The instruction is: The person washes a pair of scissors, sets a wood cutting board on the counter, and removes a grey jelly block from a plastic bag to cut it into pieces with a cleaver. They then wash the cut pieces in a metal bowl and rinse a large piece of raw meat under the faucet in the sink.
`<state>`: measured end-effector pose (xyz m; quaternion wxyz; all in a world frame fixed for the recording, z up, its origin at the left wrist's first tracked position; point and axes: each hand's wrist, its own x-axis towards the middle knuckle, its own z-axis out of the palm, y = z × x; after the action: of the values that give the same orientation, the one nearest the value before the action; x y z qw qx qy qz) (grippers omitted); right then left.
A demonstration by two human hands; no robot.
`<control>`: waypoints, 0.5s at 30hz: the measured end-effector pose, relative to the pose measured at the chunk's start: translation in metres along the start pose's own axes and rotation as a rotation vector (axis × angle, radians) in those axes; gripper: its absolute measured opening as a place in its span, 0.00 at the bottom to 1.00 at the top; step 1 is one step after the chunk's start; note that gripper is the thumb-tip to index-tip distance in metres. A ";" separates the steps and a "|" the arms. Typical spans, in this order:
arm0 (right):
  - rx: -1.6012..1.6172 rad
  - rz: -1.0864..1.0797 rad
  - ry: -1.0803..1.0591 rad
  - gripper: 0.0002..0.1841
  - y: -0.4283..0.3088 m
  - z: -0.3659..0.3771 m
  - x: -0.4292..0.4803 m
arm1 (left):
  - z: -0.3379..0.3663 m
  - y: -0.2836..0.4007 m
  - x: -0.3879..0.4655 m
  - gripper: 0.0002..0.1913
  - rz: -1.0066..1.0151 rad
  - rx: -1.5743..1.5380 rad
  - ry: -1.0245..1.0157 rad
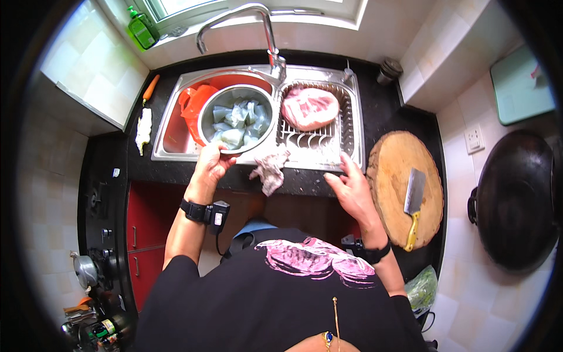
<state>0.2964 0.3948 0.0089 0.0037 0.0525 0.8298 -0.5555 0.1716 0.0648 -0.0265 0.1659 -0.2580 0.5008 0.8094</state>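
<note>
My left hand (211, 163) grips the near rim of a round steel bowl (266, 136), thumb at the edge. The bowl is tilted towards me over the left part of the sink and holds pale, translucent bluish-green chunks (233, 137). I cannot tell exactly what they are. Behind the bowl a red plastic bag (189, 103) shows in the left basin. My right hand (354, 189) is empty, fingers apart, by the sink's right front edge. A slab of raw meat (310, 108) rests on a wire rack (346, 119) in the right basin. Between my hands a crumpled greyish rag (271, 171) hangs over the front edge.
A cleaver (414, 193) with a yellow handle lies on a round wooden chopping board (389, 176) to the right. The faucet (268, 35) arches above the sink. A carrot (151, 89) lies at the left. A black wok (514, 202) hangs on the right wall.
</note>
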 end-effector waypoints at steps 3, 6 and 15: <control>-0.090 -0.112 -0.086 0.34 -0.017 0.045 0.061 | -0.008 0.028 0.005 0.13 0.012 0.020 0.034; -0.127 -0.120 -0.235 0.34 -0.015 0.093 0.145 | -0.011 0.054 0.016 0.12 0.097 0.048 0.089; -0.137 -0.076 -0.070 0.35 -0.048 0.205 0.319 | -0.063 0.107 0.103 0.10 0.043 0.162 -0.052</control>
<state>-0.0356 0.2137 -0.0458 0.0153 0.0010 0.8666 -0.4988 0.0469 -0.0382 -0.0322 0.1816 -0.2117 0.5655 0.7762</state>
